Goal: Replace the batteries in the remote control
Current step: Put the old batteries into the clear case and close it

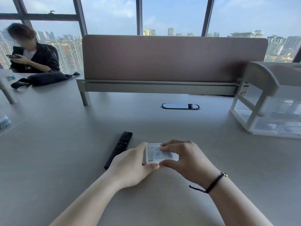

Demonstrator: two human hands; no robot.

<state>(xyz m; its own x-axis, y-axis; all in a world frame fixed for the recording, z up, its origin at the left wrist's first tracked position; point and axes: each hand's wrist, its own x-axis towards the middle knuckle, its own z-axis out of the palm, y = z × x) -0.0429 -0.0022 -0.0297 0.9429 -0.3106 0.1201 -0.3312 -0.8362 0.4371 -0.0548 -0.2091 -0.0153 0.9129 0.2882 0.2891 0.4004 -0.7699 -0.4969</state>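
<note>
— What are the hands doing nearest the camera?

— Both grip a small clear plastic case [160, 153] low over the grey desk [65, 160]. The left hand [132, 167] pinches its left end between thumb and forefinger; the right hand [187, 158], with a black cord bracelet [214, 182] at the wrist, pinches the right end, fingers curled over the top edge, thumb under the near edge.

— Batteries inside?

— Only a blurred label shows; I cannot tell.

— And the remote?

— The black remote control [119, 148] lies flat on the desk just left of the case, buttons up, partly behind the left hand.

— Further back?

— An oval cable grommet [180, 106], a clear drawer organiser [268, 110] at right, a brown divider screen [174, 57], and at far left a black bag [44, 78] before a seated person [35, 54] holding a phone.
</note>
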